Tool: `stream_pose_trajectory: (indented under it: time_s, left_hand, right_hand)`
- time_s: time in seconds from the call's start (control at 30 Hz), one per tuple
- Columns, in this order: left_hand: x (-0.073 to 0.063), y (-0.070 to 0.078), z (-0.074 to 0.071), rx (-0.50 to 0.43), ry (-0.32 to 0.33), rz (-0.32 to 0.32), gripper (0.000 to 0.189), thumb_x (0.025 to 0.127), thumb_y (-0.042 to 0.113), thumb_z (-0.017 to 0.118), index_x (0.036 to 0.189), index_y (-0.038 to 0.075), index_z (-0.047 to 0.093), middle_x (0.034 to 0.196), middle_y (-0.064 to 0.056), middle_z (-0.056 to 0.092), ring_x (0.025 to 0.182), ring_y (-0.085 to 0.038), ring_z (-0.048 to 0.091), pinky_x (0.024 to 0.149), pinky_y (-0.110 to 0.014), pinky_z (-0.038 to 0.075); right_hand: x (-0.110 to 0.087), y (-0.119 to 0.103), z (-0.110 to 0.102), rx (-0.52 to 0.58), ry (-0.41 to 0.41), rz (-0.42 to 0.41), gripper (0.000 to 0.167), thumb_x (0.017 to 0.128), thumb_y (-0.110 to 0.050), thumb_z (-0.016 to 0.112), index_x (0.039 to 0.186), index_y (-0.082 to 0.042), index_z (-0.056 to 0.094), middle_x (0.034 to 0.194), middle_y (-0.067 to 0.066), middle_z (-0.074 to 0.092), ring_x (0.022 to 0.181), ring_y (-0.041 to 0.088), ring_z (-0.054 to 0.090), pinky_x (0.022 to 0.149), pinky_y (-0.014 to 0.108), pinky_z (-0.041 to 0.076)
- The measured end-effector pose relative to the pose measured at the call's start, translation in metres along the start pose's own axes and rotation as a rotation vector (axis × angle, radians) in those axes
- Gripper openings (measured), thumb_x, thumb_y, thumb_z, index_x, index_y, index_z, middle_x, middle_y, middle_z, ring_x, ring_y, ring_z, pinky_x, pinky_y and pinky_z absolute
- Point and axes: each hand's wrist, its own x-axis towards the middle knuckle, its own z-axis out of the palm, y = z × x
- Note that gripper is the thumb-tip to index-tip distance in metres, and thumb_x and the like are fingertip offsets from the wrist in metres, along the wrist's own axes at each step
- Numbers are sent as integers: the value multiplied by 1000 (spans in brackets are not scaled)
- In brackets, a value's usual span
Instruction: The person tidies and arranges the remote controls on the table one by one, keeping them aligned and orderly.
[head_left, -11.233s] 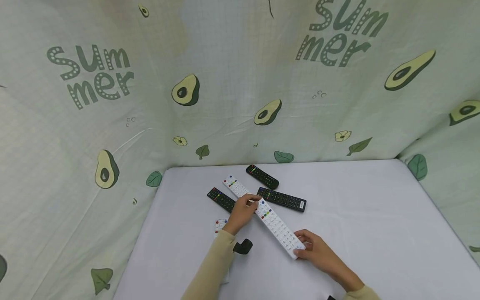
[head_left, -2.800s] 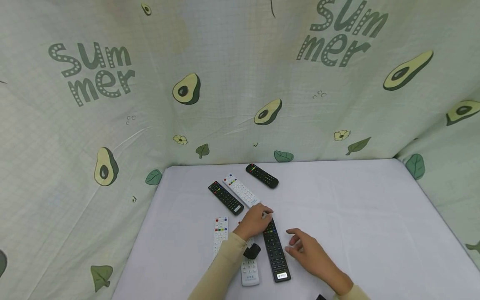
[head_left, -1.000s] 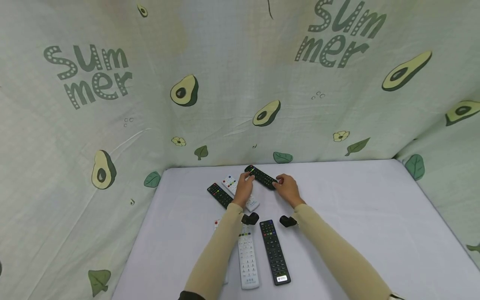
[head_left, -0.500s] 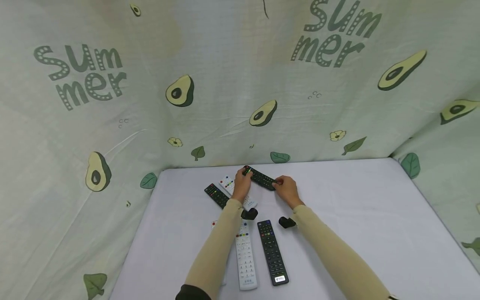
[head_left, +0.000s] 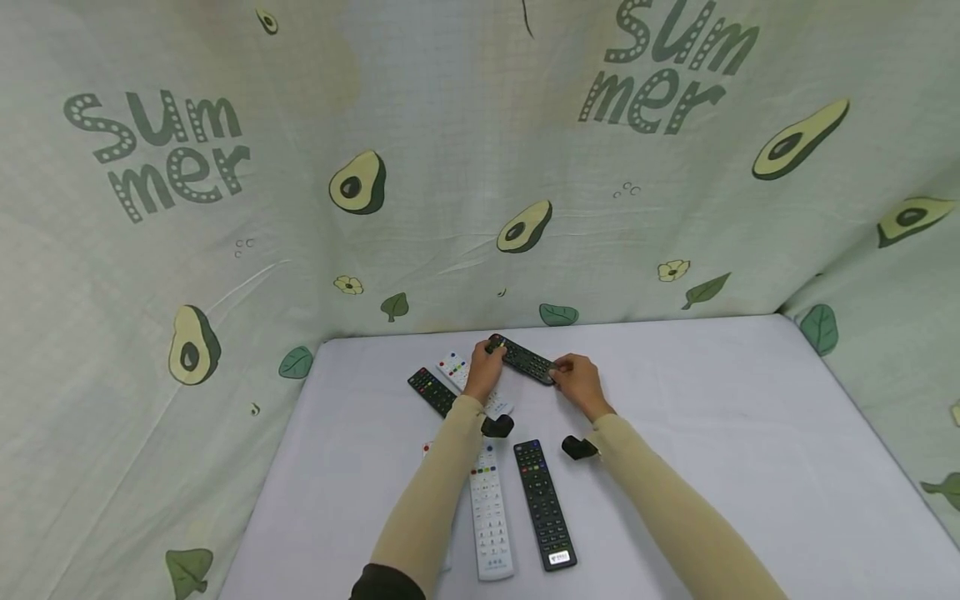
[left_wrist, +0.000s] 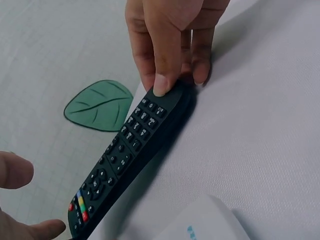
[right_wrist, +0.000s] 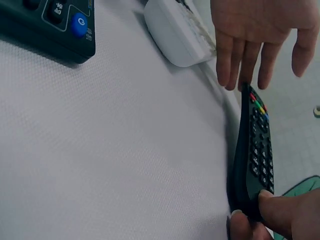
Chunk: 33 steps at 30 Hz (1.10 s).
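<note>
A black remote control (head_left: 527, 361) with rounded ends lies at a slant near the table's back edge, between both hands. My right hand (head_left: 580, 383) pinches its right end; in the right wrist view the thumb (right_wrist: 275, 210) is on top and fingertips are below. My left hand (head_left: 483, 372) is at the other end, the one with coloured buttons (left_wrist: 81, 204). Its fingers (right_wrist: 242, 60) extend straight down to that end, while the thumb stands apart. Behind the left hand, a white remote (head_left: 454, 367) and another black remote (head_left: 432, 391) are partly covered by hand and sleeve.
Nearer the front, a white remote (head_left: 491, 525) and a long black remote (head_left: 545, 505) lie side by side. The left sleeve (head_left: 423, 500) covers most of another white remote (head_left: 427, 447). A printed cloth (head_left: 450, 167) rises behind the white table (head_left: 712, 433).
Earlier, the long black and white remotes were handled and laid in front. Within the last second both hands reached the rear black remote, and its right end shifted slightly toward me.
</note>
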Motion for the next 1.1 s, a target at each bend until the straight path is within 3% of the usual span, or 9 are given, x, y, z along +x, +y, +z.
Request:
stream_pose_trajectory:
  time_s: [0.2,0.47,0.6,0.8,0.97,1.1]
  left_hand:
    - [1,-3,1,18,5,-14,63,110,29,46,162,-2,32,167,-25,32,155,-41,32,127,-56,28]
    - [-7,-6,3,46,33,-20,60,108,31,48,160,1,41,160,-23,42,146,-40,44,123,-55,35]
    - [-16,-4,6,28,49,1,54,109,28,50,156,4,48,154,-20,50,132,-34,56,112,-50,48]
    - [-31,-2,10,-40,55,70,40,108,16,54,145,0,58,134,-18,60,112,-28,66,95,-37,60]
    - [-39,-5,11,-122,48,139,28,106,5,57,130,-7,64,120,-20,63,101,-26,67,91,-38,63]
    - [-46,-8,11,-154,23,151,19,105,2,59,121,-8,66,116,-19,65,93,-20,67,88,-35,64]
  right_hand:
    - [-6,4,-3,-28,33,5,26,98,-5,71,119,10,70,109,26,71,97,35,68,84,44,58]
    - [-18,11,-14,8,48,11,27,98,-7,71,121,7,70,114,27,71,104,39,68,90,50,56]
    - [-29,13,-23,61,36,17,28,100,-7,69,124,6,69,120,28,68,107,38,69,89,44,58]
    - [-53,14,-37,181,14,25,30,101,-2,66,129,9,67,119,28,64,97,28,73,75,25,62]
    - [-73,15,-48,225,-10,45,30,101,1,65,129,11,65,115,26,63,94,21,72,78,27,64]
    - [-90,17,-55,235,-33,72,31,102,1,64,131,11,63,116,24,61,95,20,72,82,29,64]
